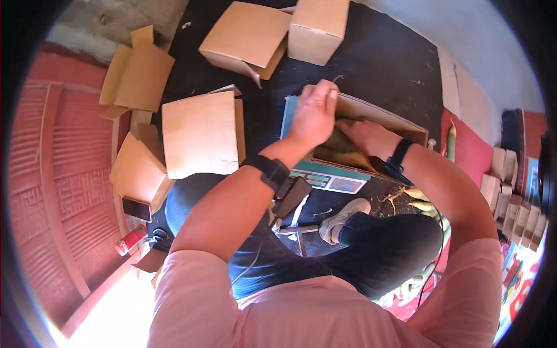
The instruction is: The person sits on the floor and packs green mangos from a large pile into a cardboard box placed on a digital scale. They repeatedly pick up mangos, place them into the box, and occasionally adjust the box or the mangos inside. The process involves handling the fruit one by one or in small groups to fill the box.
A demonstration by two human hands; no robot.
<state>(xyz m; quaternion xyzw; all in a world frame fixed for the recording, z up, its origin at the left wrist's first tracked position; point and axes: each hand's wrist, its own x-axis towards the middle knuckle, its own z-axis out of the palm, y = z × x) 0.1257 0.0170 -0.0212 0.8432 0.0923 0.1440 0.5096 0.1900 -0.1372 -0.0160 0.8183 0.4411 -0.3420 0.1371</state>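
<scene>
A cardboard box (pixel 400 118) with a teal outside stands in front of me, its top open. Inside lie several long radishes (pixel 352 159), green toward one end and paler toward the other. My left hand (pixel 316 113) is closed at the box's left end, its fingers bent over the far left corner. Reaching into the box from the right, my right hand (pixel 371 138) lies over the radishes with its fingers curled on a green one. Its fingertips are partly hidden. Both wrists wear dark bands.
Plain brown cartons (pixel 203 134) stand at the left, and others (pixel 316 35) at the far side of the black sheet (pixel 389 52). More radishes (pixel 420 200) lie right of my knee. A phone (pixel 137 209) and a red can (pixel 131 239) are at the lower left.
</scene>
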